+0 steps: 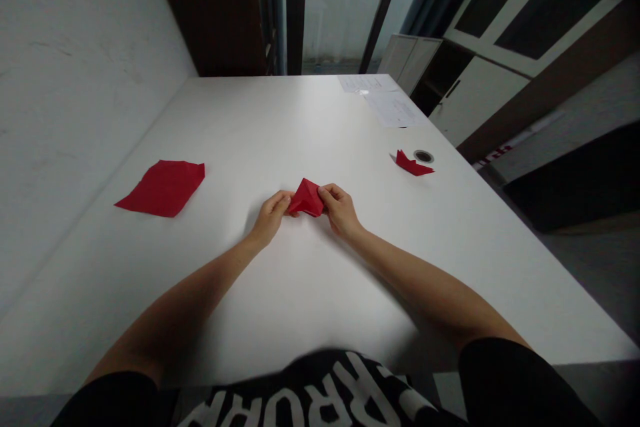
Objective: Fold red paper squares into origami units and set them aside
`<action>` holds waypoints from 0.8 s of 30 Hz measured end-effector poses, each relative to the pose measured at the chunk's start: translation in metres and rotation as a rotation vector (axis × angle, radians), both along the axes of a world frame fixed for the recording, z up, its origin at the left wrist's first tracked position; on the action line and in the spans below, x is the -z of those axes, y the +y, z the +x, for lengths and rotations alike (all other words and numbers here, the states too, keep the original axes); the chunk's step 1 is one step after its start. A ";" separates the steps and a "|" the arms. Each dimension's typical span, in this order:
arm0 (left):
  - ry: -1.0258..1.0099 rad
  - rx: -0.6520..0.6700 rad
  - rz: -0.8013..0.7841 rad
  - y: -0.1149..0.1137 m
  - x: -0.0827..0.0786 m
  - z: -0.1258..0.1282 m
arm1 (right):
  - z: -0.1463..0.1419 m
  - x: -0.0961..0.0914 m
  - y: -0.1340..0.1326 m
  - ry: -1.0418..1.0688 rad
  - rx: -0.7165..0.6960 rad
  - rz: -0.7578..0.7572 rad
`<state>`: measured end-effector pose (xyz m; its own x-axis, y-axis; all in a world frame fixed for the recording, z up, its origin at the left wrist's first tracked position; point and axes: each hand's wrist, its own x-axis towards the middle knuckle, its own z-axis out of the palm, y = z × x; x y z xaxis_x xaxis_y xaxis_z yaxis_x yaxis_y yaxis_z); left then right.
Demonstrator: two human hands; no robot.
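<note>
A small piece of folded red paper [307,197] is held between my two hands over the middle of the white table. My left hand [273,213] pinches its left corner, thumb on top. On the opposite side, my right hand [341,209] grips the right edge between thumb and fingers. The paper has a peak at the top and creased flaps in front. Some of my fingertips are hidden behind it.
Flat red paper sheets [165,188] lie at the left of the white table [310,293]. A folded red paper boat [413,164] sits at the right beside a round cable hole [423,156]. Printed papers [393,109] lie at the far right corner. A wall [90,80] borders the left side.
</note>
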<state>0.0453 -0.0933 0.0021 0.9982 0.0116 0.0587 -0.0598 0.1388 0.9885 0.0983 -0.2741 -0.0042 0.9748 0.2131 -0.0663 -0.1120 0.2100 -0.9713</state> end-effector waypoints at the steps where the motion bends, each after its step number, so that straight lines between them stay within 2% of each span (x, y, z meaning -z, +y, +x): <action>1: -0.023 0.002 -0.014 -0.001 -0.001 -0.002 | 0.000 0.000 0.001 0.013 0.012 0.010; 5: -0.088 0.036 -0.066 -0.002 -0.002 -0.008 | 0.000 0.002 0.002 0.077 0.030 0.067; 9: -0.113 0.019 0.050 -0.003 0.000 -0.006 | 0.000 0.004 0.001 0.065 0.004 0.079; 14: -0.076 -0.004 0.080 -0.002 0.006 0.002 | -0.002 0.003 0.000 -0.060 -0.064 -0.016; 19: -0.036 -0.088 -0.019 -0.001 0.007 0.004 | -0.004 0.000 -0.001 -0.187 -0.101 -0.147; 24: -0.034 -0.114 0.083 0.003 0.007 0.004 | -0.008 -0.005 -0.002 -0.252 -0.175 -0.219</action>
